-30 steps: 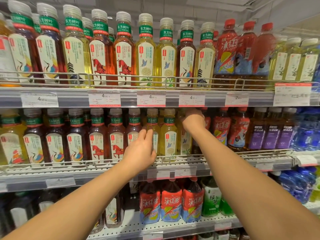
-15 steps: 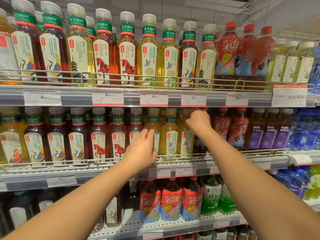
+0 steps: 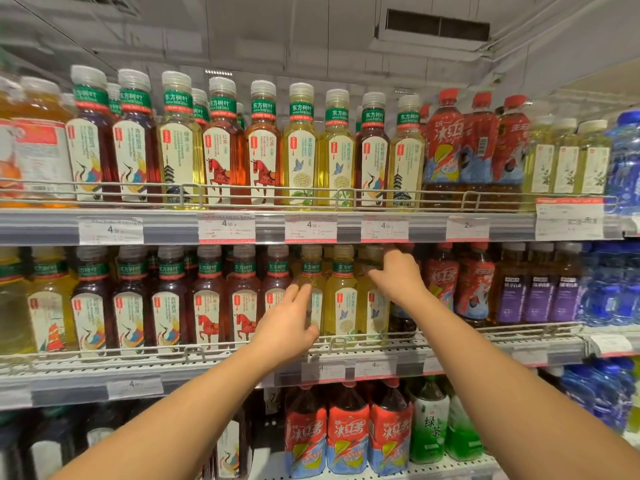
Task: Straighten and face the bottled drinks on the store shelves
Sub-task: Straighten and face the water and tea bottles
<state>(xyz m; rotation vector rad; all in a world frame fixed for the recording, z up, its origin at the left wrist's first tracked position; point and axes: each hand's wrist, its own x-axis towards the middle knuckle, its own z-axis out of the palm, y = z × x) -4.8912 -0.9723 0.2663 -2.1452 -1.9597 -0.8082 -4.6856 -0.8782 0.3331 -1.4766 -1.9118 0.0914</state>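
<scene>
Tea bottles with green neck bands and cream labels fill the middle shelf (image 3: 346,351) and the top shelf (image 3: 311,216). My left hand (image 3: 289,323) lies against a yellow tea bottle (image 3: 313,271) on the middle shelf, fingers straight up along its left side and thumb low at its front. My right hand (image 3: 398,278) curls round the neck of a dark tea bottle (image 3: 401,320), whose body shows below my wrist. Its fingertips reach over the neck of the neighbouring yellow bottle (image 3: 372,306). The held bottle's cap is hidden.
A wire rail (image 3: 207,351) runs along each shelf front, with price tags (image 3: 227,226) below. Red iced-tea bottles (image 3: 474,282), purple-labelled bottles (image 3: 540,296) and blue water bottles (image 3: 609,285) stand to the right. More red and green bottles (image 3: 346,438) fill the lower shelf.
My right hand has shifted slightly right at the bottle tops. My left hand stays on the yellow bottle. The view has tilted upward, showing more ceiling.
</scene>
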